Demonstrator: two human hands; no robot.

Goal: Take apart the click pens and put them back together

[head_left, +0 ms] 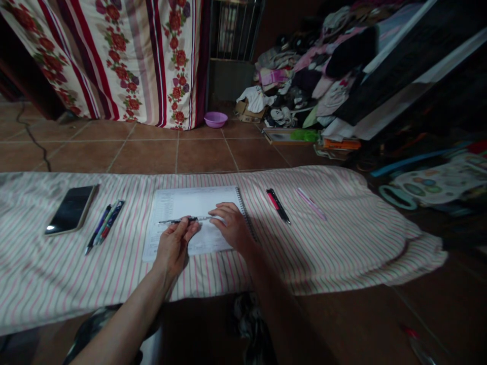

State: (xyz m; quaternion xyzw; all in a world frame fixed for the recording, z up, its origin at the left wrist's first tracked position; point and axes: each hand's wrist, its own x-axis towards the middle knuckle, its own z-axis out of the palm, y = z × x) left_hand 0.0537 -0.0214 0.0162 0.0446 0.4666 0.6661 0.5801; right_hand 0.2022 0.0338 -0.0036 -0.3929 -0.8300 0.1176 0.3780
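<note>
A spiral notebook (205, 200) lies flat, with small writing or printed lines down its left side. Above its page, my left hand (177, 241) pinches a slim pen (169, 222) near its middle. The pen lies almost level and shows dark and pale, shiny parts. At its right end, the fingers of my right hand (230, 223) are closed around the pale tip, near the notebook's coil. Whether that end is one piece with the rest or a separate part is too small to tell.
A striped cloth (342, 243) covers the low table. Left of the notebook lie a phone (72, 209) and several pens (104, 225). To the right are a red and black pen (278, 205) and a pink pen (311, 203). A purple basin (215, 119) stands on the tiled floor.
</note>
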